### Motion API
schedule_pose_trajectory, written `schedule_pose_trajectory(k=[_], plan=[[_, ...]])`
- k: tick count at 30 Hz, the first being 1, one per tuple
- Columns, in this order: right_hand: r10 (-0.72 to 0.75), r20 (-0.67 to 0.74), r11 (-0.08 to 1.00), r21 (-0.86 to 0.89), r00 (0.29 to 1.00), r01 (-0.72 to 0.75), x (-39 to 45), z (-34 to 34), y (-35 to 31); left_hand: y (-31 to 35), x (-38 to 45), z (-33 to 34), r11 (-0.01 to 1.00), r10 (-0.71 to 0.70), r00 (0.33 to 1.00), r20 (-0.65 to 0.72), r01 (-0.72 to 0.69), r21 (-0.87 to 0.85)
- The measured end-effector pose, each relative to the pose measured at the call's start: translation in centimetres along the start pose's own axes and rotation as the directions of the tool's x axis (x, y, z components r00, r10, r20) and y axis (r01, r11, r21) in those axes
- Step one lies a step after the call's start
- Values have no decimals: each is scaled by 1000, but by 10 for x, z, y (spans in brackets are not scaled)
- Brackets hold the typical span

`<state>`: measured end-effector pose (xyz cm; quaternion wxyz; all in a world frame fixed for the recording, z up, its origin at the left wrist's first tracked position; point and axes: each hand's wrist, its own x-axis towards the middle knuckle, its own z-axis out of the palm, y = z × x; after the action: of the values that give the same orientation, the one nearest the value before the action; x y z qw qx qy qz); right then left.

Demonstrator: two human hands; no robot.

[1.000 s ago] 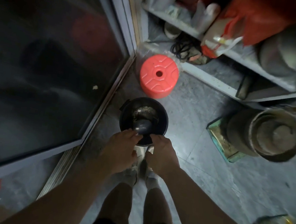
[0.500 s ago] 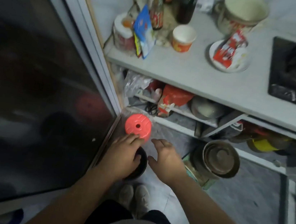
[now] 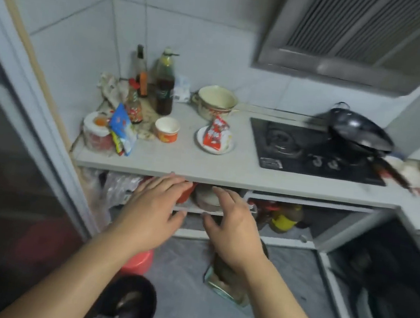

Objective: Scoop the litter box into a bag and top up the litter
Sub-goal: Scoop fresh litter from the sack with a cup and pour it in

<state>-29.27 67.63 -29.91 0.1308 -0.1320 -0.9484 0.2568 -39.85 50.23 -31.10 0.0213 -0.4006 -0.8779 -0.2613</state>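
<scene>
My left hand (image 3: 149,217) was spread loose, fingers nearly straight, grasping nothing, its fingertips just under the front edge of the pale grey stone surface (image 3: 228,170). My right hand (image 3: 234,232) was likewise released and empty, fingers extended toward the shelf (image 3: 197,209) below that edge, thumb pointing toward the left thumb with a narrow gap between them. The round black bucket (image 3: 128,305), with something dark and blurred inside, stood on the grey floor (image 3: 186,289) at 6 o'clock from my left hand, beneath my left forearm. A round red plastic stool (image 3: 138,261) sat just beyond it at 12 o'clock from the bucket. At 9 o'clock a dark glass sliding door (image 3: 0,184) closed off that side; at 3 o'clock a lower cabinet front (image 3: 339,304) narrowed the floor. Open floor lay between them at 6 o'clock from my right hand, beside a tilted rusty tin (image 3: 227,281).
</scene>
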Motion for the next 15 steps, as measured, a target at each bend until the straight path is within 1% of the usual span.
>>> schedule_pose_trajectory(k=[4,7,11,15], plan=[[87,-141,996,-12,986,-90,-31,-22,-17,14,-4,-14,990,134,991,-2,-134,-43],[169,-237,985,-5,957,-175,-63,-33,-27,32,-12,-17,968,237,971,34,-233,-92],[305,-320,948,17,897,-317,-120,-45,-30,63,-24,-6,923,363,929,75,-348,-165],[444,-377,879,7,813,-477,-183,-55,-26,107,-42,13,858,493,859,138,-453,-242]])
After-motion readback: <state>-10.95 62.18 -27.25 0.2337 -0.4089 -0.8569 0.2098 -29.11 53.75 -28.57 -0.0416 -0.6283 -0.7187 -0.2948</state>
